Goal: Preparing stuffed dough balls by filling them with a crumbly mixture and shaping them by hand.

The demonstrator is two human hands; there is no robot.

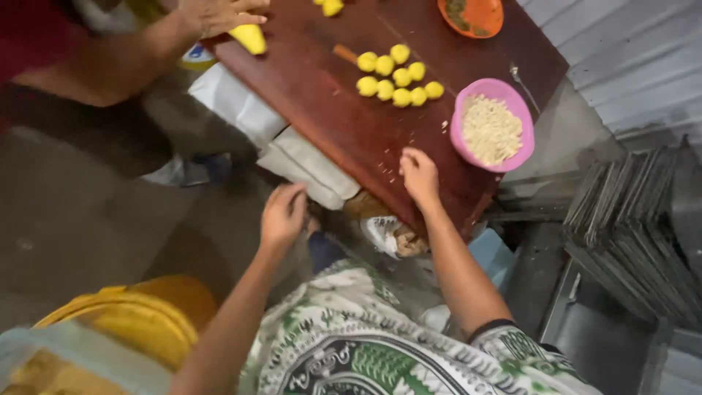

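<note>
The right hand [419, 174] rests curled on the dark wooden surface [344, 124] beside scattered crumbs [391, 172]. The left hand [284, 213] hangs cupped below the edge, apparently empty. To gather crumbs well, I think the right should sweep slowly toward it.

The right hand [419, 175] rests with curled fingers [406, 162] on the dark red-brown wooden table [329, 117], just beside the round pink plastic bowl of pale crumbs [491, 126]. Beyond the fingers lie small yellow dough balls [395, 74]. The left hand [283, 213] hangs off the table's edge, fingers loosely curled.

Glossy dark wooden board [344, 124]
</note>
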